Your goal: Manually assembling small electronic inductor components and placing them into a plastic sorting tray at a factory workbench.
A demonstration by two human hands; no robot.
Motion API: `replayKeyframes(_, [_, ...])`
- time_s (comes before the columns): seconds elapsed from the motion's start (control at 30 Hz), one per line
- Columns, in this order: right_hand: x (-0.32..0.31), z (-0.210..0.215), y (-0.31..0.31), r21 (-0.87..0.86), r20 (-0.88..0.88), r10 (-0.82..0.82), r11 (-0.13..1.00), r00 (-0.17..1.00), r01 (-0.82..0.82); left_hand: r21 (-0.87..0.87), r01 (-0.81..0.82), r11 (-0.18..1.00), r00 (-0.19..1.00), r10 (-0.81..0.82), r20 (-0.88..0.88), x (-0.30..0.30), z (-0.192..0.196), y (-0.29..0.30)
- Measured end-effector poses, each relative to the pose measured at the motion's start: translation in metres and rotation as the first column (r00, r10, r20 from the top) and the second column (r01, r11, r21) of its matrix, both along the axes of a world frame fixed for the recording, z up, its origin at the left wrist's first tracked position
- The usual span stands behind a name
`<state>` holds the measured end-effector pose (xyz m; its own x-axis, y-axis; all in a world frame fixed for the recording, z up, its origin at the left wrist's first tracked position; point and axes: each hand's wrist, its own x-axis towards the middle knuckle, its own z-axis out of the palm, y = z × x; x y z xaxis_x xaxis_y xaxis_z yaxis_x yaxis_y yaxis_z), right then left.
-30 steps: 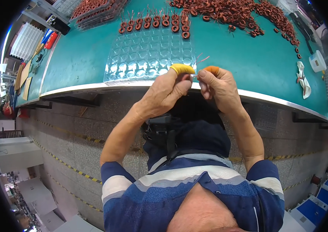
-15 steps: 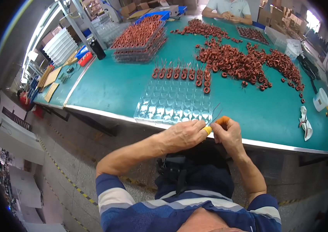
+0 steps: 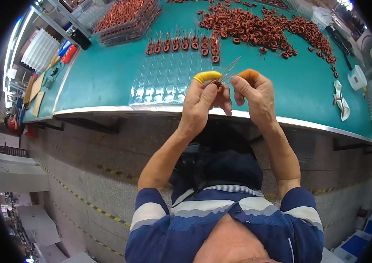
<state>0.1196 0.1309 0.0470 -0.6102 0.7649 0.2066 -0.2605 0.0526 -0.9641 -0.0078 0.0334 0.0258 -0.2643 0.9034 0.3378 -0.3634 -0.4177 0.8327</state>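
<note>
The left hand (image 3: 198,104) has turned, clamped on a coil (image 3: 218,86); right hand (image 3: 261,95) grip unclear. The clear tray (image 3: 163,79) holds more coils (image 3: 194,45) in back.

At left we see a black cylinder (image 3: 81,39) on the green tabletop (image 3: 102,81), a red object (image 3: 68,54) near it, a stack of white trays (image 3: 40,50) farther left, and a flat tan sheet (image 3: 38,104). At right, a white tub (image 3: 357,77) sits beyond a crumpled white cloth (image 3: 345,110). Yellow-and-black tape (image 3: 81,202) crosses the floor (image 3: 87,175).
</note>
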Motion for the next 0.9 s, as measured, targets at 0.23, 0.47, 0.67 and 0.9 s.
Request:
replayKeyframes(0.23, [-0.012, -0.021, 0.002, 0.032, 0.025, 0.075, 0.997, 0.997, -0.076, -0.184, -0.010, 0.983, 0.998, -0.001, -0.063, -0.009, -0.013, 0.002])
replayKeyframes(0.47, [-0.022, -0.016, -0.014, 0.126, 0.114, -0.002, 0.992, 0.994, -0.013, -0.207, -0.133, 0.969, 0.990, 0.139, 0.014, -0.007, -0.025, -0.005])
replayKeyframes(0.67, [-0.036, -0.010, 0.007, 0.180, 0.257, 0.058, 0.978, 0.965, -0.107, -0.118, -0.356, 0.927, 0.867, 0.281, -0.411, -0.026, -0.033, 0.002])
replayKeyframes(0.9, [-0.104, 0.008, 0.086, 0.494, 0.299, -0.125, 0.869, 0.946, -0.041, 0.164, -0.632, 0.758, 0.398, 0.499, -0.770, -0.056, -0.047, 0.010])
